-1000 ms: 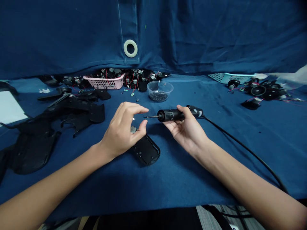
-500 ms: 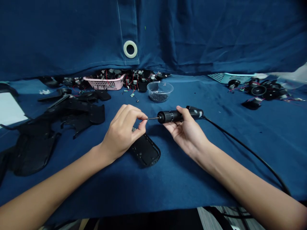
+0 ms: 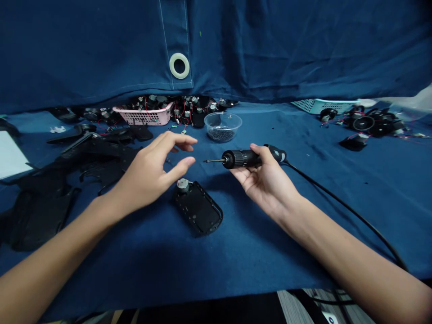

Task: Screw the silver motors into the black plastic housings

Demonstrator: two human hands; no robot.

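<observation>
My right hand point(image 3: 261, 180) is wrapped round a black corded electric screwdriver point(image 3: 243, 158), its thin bit pointing left. A small dark tip, perhaps a screw, shows at the end of the bit. Thumb and fingers apart, my left hand point(image 3: 158, 164) hangs in the air just left of the bit and holds nothing. Below the hands, a black plastic casing point(image 3: 199, 209) lies on the blue cloth with its hollow side up. A small silver motor point(image 3: 183, 185) sits at its upper left end.
A clear tub point(image 3: 222, 128) of small dark screws stands behind the screwdriver. Black plastic parts point(image 3: 97, 150) are heaped at left. Farther back are a pink basket point(image 3: 145, 116), a teal basket point(image 3: 324, 107) and wired parts point(image 3: 371, 126). The screwdriver's cord point(image 3: 347, 209) runs right.
My left hand has let go of the bit's tip, opened and moved left, uncovering the motor on the casing. My right hand still holds the screwdriver in nearly the same place.
</observation>
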